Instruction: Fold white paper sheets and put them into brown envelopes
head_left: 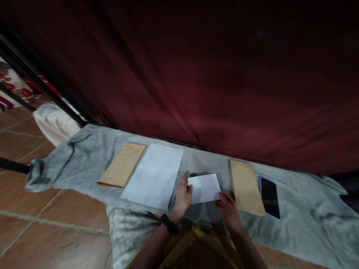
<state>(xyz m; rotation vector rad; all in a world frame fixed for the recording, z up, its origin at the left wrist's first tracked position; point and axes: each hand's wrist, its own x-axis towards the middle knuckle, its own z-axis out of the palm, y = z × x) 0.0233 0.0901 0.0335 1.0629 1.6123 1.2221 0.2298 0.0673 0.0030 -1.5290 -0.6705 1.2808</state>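
Note:
A small white sheet of paper [204, 188], possibly folded, is held between both hands just above the grey cloth. My left hand [183, 195], with a dark band on its wrist, grips the sheet's left edge. At the lower right corner, my right hand [227, 209] pinches the sheet between thumb and fingers. To the left of my left hand lies a stack of larger white paper [154, 175]. Close by my right hand is a brown envelope or stack of envelopes [246, 186].
Another brown envelope stack [122, 164] lies at the far left of the grey cloth [81, 164]. A smartphone [269, 198] rests right of the right-hand envelopes. Behind rises a dark red curtain-like surface [196, 93]. Black metal bars [42, 78] stand at left above a tiled floor [56, 239].

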